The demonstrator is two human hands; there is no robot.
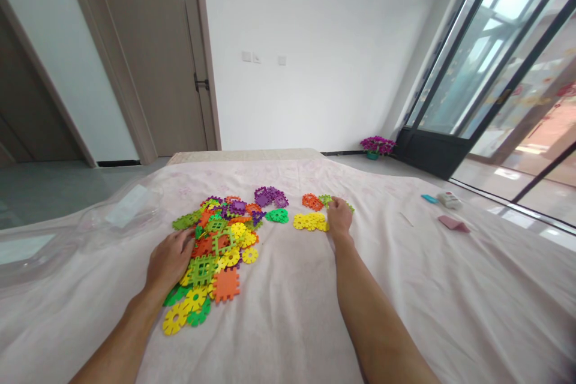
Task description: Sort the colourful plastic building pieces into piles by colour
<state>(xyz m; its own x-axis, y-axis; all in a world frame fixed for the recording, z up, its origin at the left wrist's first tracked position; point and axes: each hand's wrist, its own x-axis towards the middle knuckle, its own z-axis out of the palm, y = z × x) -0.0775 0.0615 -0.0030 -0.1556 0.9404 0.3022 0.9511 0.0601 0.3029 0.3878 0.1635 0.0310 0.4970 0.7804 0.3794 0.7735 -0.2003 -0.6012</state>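
On the pale pink cloth (pixel 288 306), the left hand (pixel 168 259) touches a multicoloured notched-plastic pile (pixel 205 246); the right hand (pixel 339 216) covers lime-green plastic pieces (pixel 324 199). Whether fingers grip, I cannot tell.

Heap of pieces (pixel 204 246) at the fingers of the left hand (pixel 170 261): mixed orange, yellow, purple, lime and green. Nearer the viewer than those fingers, the square tile (pixel 227 285) is plain orange, the slotted disc (pixel 174 318) yellow. Between the two hands' fingers, farther out, one cluster (pixel 270 197) is purple, another group (pixel 276 216) green. At the fingers of the right hand (pixel 341 217), the small pieces (pixel 324 199) are lime; immediately left, the yellow row (pixel 309 221) and orange stack (pixel 312 201). Well right of those fingers, the folded paper (pixel 453 224) is pink. Beneath all fingers, the sheet (pixel 288 300) is pale pink, faintly printed beyond them.
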